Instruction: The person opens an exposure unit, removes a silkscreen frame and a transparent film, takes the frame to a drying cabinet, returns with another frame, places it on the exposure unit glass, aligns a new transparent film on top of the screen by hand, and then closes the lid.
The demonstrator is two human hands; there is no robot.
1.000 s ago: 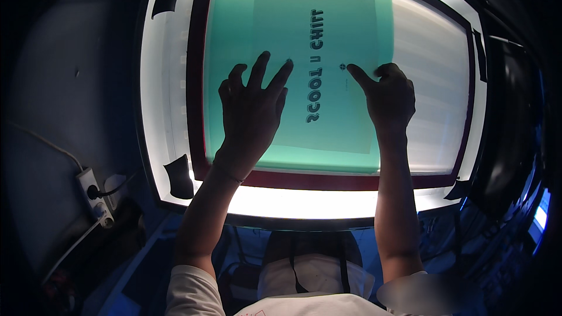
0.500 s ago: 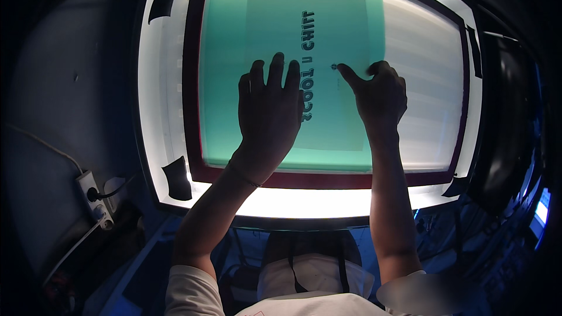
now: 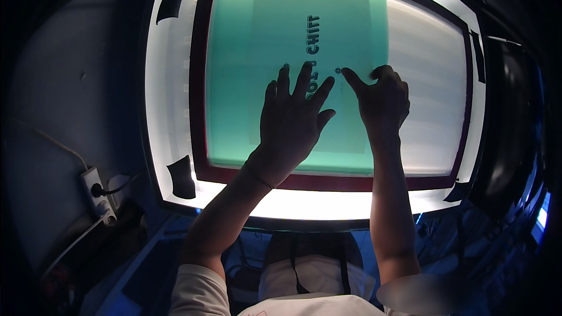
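Note:
Backlit from below, a dark-red screen printing frame (image 3: 328, 184) carries a mesh with a green coating (image 3: 231, 82). On the green lies a translucent film sheet (image 3: 275, 17) with black mirrored lettering (image 3: 313, 38) and small round registration marks (image 3: 338, 71). My left hand (image 3: 290, 123) is spread over the sheet and hides part of the lettering; one fingertip is at the left mark. My right hand (image 3: 383, 96) has its thumb stretched to the right mark and its other fingers bent, apart from the thumb. No held object shows in either hand.
The frame rests on a glowing white light table (image 3: 316, 203). Black tape-like patches (image 3: 181, 178) are near its corners. At the left, a power strip (image 3: 99, 196) with plugs and cables hangs by a dark wall. A lit screen (image 3: 543, 213) shows at the far right.
My left hand has shifted right across the sheet and its fingers have spread wider, uncovering the left mark. My right hand keeps nearly the same place and pose. The view has shifted slightly.

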